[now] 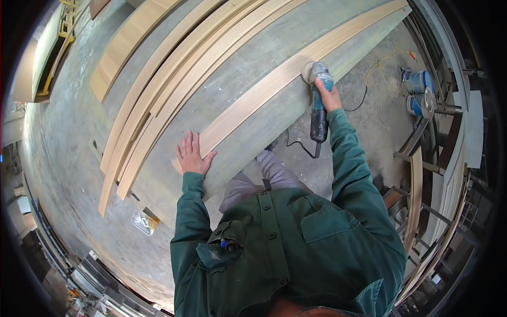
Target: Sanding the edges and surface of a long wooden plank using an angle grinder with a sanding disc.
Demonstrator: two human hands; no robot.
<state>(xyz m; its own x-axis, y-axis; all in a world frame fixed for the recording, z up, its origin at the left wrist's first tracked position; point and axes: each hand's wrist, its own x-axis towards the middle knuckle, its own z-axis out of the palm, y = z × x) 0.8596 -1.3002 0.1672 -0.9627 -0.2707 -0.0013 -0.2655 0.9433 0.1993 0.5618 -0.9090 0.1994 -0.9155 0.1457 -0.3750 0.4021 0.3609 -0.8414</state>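
Note:
A long, light wooden board lies slantwise across the grey worktable. Flat on the near left end of this board rests my left hand, its fingers spread. My right hand is wrapped round a blue and black angle grinder. The grinder's round disc is at the board's near edge; whether it touches the wood I cannot tell. From the tool's rear end a dark cord hangs down past the table edge.
Several long wooden strips lie farther left on the table, beside a wider board. Two blue buckets stand at the right near a yellow cable. A metal rack with boards is at my right. A small clear container sits at the left.

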